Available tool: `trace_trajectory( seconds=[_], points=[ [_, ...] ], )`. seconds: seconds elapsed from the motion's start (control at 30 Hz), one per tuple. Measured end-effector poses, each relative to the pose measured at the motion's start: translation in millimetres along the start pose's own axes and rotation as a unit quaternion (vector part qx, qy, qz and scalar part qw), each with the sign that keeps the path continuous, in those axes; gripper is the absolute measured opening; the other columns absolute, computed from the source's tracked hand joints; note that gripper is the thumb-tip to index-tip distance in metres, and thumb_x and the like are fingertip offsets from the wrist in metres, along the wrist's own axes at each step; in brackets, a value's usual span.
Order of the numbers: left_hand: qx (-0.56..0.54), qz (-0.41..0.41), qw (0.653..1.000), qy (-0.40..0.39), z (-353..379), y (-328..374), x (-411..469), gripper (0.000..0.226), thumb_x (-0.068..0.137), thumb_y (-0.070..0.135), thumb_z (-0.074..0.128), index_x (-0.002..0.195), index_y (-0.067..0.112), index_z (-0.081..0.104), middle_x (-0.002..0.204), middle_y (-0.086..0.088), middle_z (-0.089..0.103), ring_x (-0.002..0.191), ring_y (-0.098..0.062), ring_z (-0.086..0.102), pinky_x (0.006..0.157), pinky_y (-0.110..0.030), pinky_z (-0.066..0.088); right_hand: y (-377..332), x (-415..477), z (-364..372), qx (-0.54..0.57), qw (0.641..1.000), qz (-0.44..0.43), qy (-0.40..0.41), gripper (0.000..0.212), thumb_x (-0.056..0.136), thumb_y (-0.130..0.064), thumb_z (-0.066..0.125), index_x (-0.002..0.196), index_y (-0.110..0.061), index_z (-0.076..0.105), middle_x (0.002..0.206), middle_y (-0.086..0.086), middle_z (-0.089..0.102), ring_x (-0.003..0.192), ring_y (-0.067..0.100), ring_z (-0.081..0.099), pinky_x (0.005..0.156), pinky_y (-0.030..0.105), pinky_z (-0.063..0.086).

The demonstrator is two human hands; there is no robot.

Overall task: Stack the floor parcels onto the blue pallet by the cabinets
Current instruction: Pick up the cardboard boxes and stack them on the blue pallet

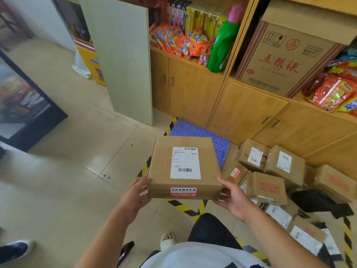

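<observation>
Carry step, parcel in transit: the left hand (137, 192) and the right hand (232, 197) clamp a flat cardboard parcel (185, 167) between them, each pressed to a near corner, thumbs on top and fingers under, so both are closed on it. It is held level, white shipping label up, red seal sticker on the edge facing the person. The blue pallet (195, 130) lies just beyond the hands, partly hidden behind the parcel, against the wooden cabinets (241, 115); what shows of it looks bare (so this is probably the first parcel to go on, judging by that alone). The remaining floor parcels (270, 171) sit in a loose heap to the right of the right hand, on the tile inside the yellow-black floor tape (183, 207). Next move calls for reaching forward and down, setting the parcel flat on the pallet near the cabinet-side corner to leave room for stacking, then letting go and turning right for the heap.
</observation>
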State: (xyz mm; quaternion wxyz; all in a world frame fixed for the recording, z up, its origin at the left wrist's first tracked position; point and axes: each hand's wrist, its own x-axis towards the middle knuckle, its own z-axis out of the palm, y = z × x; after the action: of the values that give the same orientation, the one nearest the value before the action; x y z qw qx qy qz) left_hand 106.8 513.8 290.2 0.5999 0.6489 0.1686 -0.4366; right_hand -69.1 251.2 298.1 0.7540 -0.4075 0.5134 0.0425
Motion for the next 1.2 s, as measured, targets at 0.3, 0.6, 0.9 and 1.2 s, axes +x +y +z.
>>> trace_trajectory(
  seconds=[0.3,0.6,0.9,1.2],
  points=[
    [0.051,-0.016,0.999,-0.012,2.5,84.3,76.7,0.036,0.084,0.037,0.069,0.116,0.022,0.063,0.118,-0.009,0.064,0.095,-0.027,0.067,0.081,-0.032,0.052,-47.4,80.0,45.3,0.034,0.998,0.015,0.042,0.044,0.086,-0.033,0.070,0.121,-0.006,0.064,0.109,0.017,0.064,0.103,0.034,0.061,0.105,0.055,0.047],
    [0.112,0.000,0.994,0.013,-6.2,191.5,170.2,0.020,0.094,0.033,0.059,0.112,0.025,0.065,0.121,-0.012,0.064,0.097,-0.032,0.067,0.078,-0.035,0.053,-126.9,160.2,105.0,0.054,0.997,0.060,0.015,0.028,0.090,-0.032,0.067,0.100,-0.006,0.067,0.090,0.014,0.064,0.071,0.029,0.065,0.067,0.037,0.053],
    [0.160,-0.031,0.987,-0.014,1.2,235.8,267.1,0.016,0.098,0.024,0.052,0.110,0.023,0.063,0.113,-0.010,0.066,0.097,-0.030,0.062,0.076,-0.033,0.048,-135.9,220.7,148.3,0.136,0.980,0.103,0.103,0.029,0.087,-0.025,0.070,0.109,-0.008,0.066,0.094,0.010,0.066,0.079,0.032,0.063,0.065,0.037,0.055],
    [0.290,-0.153,0.942,-0.070,-8.3,299.5,421.8,0.018,0.097,0.029,0.052,0.112,0.024,0.058,0.114,-0.011,0.064,0.093,-0.029,0.064,0.081,-0.037,0.051,-138.3,304.1,230.2,0.222,0.932,0.166,0.232,0.013,0.093,-0.022,0.064,0.102,-0.015,0.060,0.107,0.009,0.065,0.106,0.037,0.064,0.098,0.052,0.050]
  ],
)
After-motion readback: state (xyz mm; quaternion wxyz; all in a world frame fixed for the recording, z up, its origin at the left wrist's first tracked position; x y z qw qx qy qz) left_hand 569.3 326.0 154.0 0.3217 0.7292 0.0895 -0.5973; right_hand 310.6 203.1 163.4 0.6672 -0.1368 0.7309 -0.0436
